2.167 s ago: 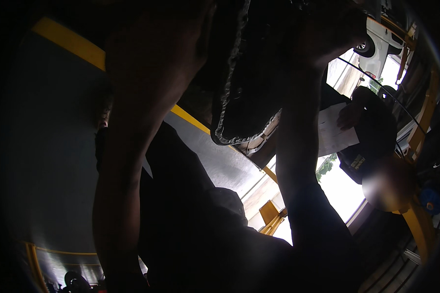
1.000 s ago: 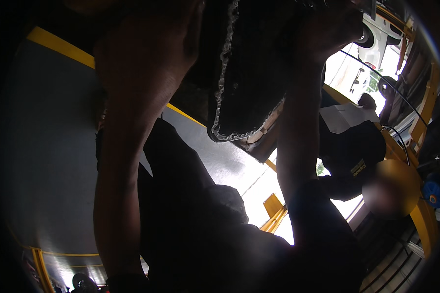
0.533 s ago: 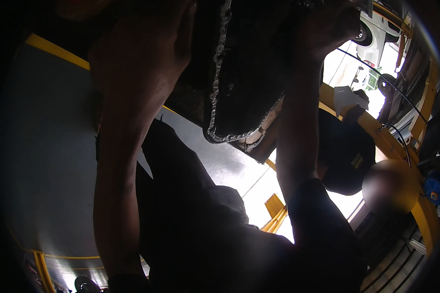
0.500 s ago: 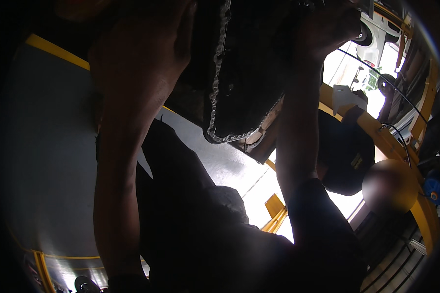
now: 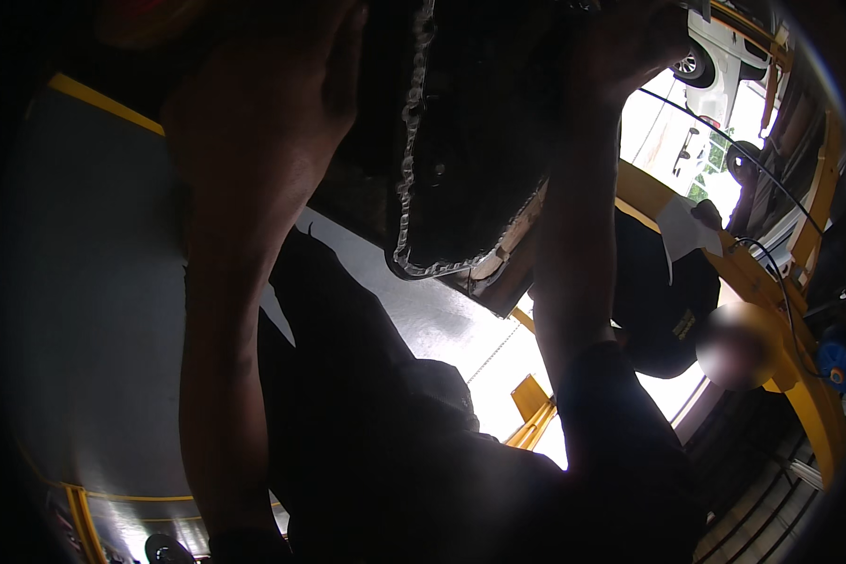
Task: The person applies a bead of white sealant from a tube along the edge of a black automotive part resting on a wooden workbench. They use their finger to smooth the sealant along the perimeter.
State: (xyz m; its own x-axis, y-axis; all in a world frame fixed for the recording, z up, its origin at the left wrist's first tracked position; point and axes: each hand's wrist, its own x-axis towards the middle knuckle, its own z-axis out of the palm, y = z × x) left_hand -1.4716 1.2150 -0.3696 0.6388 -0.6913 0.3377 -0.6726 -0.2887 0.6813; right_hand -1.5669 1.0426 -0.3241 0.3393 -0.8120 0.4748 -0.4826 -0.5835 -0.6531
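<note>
A dark, pan-shaped part [image 5: 479, 188] hangs overhead at the upper middle, with a shiny, uneven bead [image 5: 407, 169] running along its rim. My left hand [image 5: 254, 113] is raised on the left of this part; its fingers are lost in shadow, so any grip cannot be made out. On the other side, my right hand [image 5: 630, 47] reaches up by the part's far right edge, fingers curled. What it grips is too dark to name. Both forearms come up from below, the right one in a dark sleeve.
To the right, a co-worker in dark clothing [image 5: 667, 301] stands close, with a white sheet [image 5: 686, 230] at their hand. Yellow metal beams [image 5: 813, 414], a thin black cable [image 5: 696, 117] and a blue round object [image 5: 837, 367] lie beyond. A grey panel [image 5: 94, 310] fills the left.
The beaded rim and my left hand have shifted slightly left. The co-worker's white sheet has moved right and hangs lower; my right hand has hardly moved.
</note>
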